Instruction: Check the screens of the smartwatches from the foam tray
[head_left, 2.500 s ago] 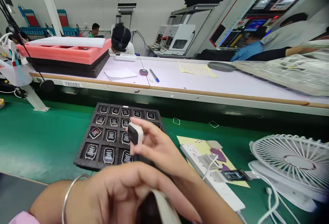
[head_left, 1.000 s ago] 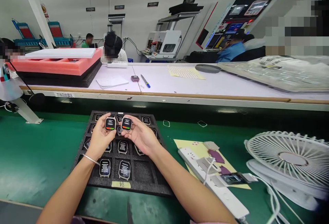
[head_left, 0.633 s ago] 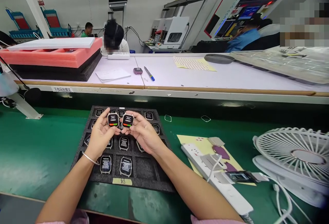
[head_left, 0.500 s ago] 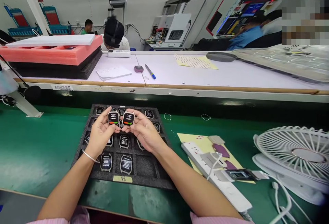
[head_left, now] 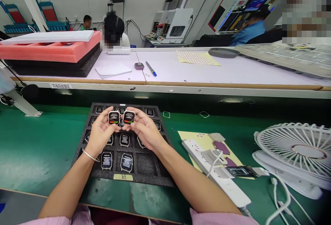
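Observation:
My left hand is closed round a small watch body with a lit screen. A second watch body, screen also lit, sits in the grip of my right hand. The two are held side by side, nearly touching, above a black foam tray. Several more watch bodies lie in the tray's pockets; the near right pockets hold nothing. A thin bangle circles my left wrist.
A white power strip with plugged-in chargers lies on a yellow sheet at the right. A white desk fan stands at the far right. Beyond the green belt, a white bench carries pink foam trays, a pen and papers. Other people sit behind it.
2.5 s ago my hands were close to the camera with one watch body. Since then they moved out over the tray, each holding one. Over the last second they have barely shifted.

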{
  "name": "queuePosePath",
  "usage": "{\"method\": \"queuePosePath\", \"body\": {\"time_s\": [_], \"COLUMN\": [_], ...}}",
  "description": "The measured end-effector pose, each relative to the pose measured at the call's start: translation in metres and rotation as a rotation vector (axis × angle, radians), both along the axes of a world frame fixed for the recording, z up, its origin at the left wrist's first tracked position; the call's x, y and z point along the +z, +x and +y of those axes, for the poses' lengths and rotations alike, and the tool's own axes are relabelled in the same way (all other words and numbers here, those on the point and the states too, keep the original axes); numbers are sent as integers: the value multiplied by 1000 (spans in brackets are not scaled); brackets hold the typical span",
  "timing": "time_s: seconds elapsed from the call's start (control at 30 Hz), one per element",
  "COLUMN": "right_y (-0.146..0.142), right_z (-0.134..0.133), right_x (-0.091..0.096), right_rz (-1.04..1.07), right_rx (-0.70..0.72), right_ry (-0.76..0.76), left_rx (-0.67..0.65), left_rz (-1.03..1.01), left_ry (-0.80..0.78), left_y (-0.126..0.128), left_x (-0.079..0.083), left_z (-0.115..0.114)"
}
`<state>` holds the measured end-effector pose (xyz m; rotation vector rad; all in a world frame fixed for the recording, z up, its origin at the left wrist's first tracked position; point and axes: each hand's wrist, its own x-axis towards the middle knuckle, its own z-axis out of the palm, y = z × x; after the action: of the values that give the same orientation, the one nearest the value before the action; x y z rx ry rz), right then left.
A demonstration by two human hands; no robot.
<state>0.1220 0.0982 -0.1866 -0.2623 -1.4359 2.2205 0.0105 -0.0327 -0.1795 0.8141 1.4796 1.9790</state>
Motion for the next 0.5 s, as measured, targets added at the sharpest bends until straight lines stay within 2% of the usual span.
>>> {"method": "queuePosePath", "body": {"time_s": [0.5], "right_y": [0], "right_z": [0], "right_x": [-1], "right_rz": [14], "right_rx": [-14], "right_ry": [14], "left_rx": [-20], "left_rz": [32], "left_ry": [-2], "left_y": [0], "left_x": [-3], "left_z": [0]}}
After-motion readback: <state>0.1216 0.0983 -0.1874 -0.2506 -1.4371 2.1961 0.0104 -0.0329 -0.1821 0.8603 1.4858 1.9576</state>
